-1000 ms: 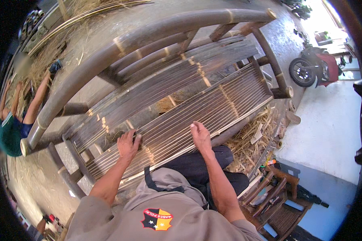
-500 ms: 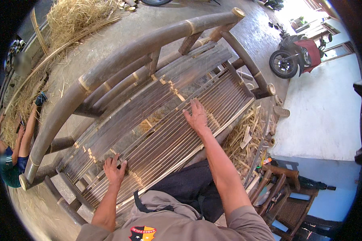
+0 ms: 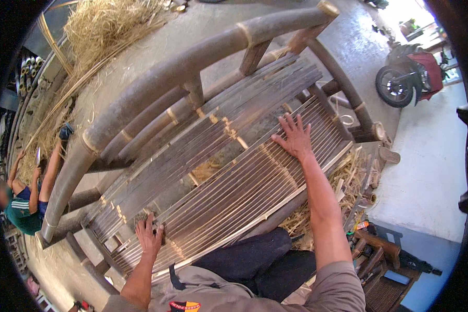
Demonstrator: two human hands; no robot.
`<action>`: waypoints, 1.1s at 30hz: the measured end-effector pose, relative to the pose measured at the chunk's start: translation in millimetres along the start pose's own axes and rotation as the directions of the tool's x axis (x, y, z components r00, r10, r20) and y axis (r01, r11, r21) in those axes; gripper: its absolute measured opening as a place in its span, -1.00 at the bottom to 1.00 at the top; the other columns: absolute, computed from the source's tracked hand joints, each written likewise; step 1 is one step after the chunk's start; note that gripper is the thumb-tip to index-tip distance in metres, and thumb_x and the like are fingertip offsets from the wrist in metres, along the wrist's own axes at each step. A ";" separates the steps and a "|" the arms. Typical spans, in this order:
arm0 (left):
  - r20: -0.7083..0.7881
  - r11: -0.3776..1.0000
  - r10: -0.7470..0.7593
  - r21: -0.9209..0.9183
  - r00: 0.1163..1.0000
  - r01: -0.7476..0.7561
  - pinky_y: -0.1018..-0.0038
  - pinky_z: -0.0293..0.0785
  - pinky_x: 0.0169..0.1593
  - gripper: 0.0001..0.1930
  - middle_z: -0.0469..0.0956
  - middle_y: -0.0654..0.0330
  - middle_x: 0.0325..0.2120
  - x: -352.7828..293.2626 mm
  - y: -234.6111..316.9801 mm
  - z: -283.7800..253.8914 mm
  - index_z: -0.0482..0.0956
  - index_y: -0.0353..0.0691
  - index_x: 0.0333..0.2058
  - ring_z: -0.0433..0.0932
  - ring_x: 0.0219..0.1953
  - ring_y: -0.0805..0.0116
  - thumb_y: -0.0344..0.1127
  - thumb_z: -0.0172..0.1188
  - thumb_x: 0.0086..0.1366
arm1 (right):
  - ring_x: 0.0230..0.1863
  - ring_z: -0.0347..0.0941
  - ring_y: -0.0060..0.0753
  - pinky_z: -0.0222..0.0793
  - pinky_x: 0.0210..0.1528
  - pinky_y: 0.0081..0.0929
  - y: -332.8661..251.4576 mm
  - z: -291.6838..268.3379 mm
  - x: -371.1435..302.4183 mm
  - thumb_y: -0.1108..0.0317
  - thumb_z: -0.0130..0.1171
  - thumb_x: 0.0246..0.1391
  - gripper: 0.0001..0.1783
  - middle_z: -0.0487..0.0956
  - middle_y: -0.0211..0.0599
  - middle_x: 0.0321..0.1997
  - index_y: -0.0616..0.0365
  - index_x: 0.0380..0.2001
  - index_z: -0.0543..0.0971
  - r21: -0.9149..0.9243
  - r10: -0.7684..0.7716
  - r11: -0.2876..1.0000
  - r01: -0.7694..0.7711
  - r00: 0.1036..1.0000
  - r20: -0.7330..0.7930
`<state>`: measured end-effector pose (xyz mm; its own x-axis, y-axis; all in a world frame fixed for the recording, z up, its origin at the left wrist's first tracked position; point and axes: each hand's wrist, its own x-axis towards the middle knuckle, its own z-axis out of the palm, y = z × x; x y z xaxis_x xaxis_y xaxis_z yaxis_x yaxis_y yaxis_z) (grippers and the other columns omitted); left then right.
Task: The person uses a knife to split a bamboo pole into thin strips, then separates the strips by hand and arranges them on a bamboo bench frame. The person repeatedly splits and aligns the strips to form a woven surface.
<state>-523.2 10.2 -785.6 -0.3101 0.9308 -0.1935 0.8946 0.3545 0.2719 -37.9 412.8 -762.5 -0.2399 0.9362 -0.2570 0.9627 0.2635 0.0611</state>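
Observation:
Across the view stretches a dark bamboo bench (image 3: 161, 70) with a thick curved back rail. Its seat is made of thin bamboo slats (image 3: 229, 184), split lengthwise by a gap between a near panel and a far panel (image 3: 166, 151). My left hand (image 3: 148, 236) rests at the left end of the near panel, by the gap, fingers spread. On the right part of the same panel lies my right hand (image 3: 296, 139), fingers stretched apart near its far edge. Neither hand holds anything. Light patches cross the slats at several joints.
A person (image 3: 26, 200) sits on the floor at the left, a knife-like blade in hand. Straw (image 3: 106, 34) is heaped at the far left. Bamboo shavings (image 3: 348, 174) lie right of the bench. A motorcycle (image 3: 411, 78) and a smaller bamboo chair (image 3: 385, 281) stand at the right.
My right hand has slid right along the near panel and its fingers have spread wider. My left hand stays near the left end. The whole view has shifted slightly.

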 end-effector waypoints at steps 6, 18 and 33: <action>0.030 0.996 0.022 0.087 0.999 -0.025 0.00 0.25 0.08 -0.26 0.44 -0.07 -0.10 2.1 1.8 1.5 0.25 -0.06 0.36 0.39 -0.02 -0.09 0.29 -0.06 0.38 | 0.55 -0.15 0.07 -0.29 0.40 0.54 2.5 29.2 -2.2 -0.45 -0.02 0.12 -0.14 0.10 -0.46 0.54 -0.30 0.39 0.27 0.038 -0.013 0.999 0.023 0.969 -0.247; 0.082 0.998 -0.038 -0.049 0.996 0.042 0.07 0.31 0.01 -0.28 0.53 -0.05 -0.20 4.3 2.8 -0.1 0.24 0.00 0.37 0.48 -0.12 -0.06 0.22 0.01 0.36 | 0.55 -0.16 0.09 -0.25 0.37 0.58 7.5 41.1 6.3 -0.39 0.02 0.14 -0.18 0.12 -0.44 0.53 -0.26 0.37 0.29 0.026 -0.023 0.999 0.031 0.965 -0.263; -0.012 0.987 0.155 -0.051 0.988 -0.155 0.02 0.15 0.22 -0.32 0.43 -0.10 0.02 55.8 112.0 10.7 0.36 -0.22 0.24 0.34 0.12 -0.05 0.15 0.14 0.32 | 0.57 -0.18 0.07 -0.31 0.39 0.58 6.3 40.9 3.7 -0.49 -0.03 0.10 -0.06 0.04 -0.40 0.58 -0.31 0.45 0.18 0.026 0.013 1.000 -0.007 0.972 -0.235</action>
<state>-436.8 100.9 -776.0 -0.1719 0.9755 -0.1376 0.9143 0.2099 0.3463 -27.6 408.4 -802.6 -0.2500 0.9680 -0.0223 0.9673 0.2507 0.0381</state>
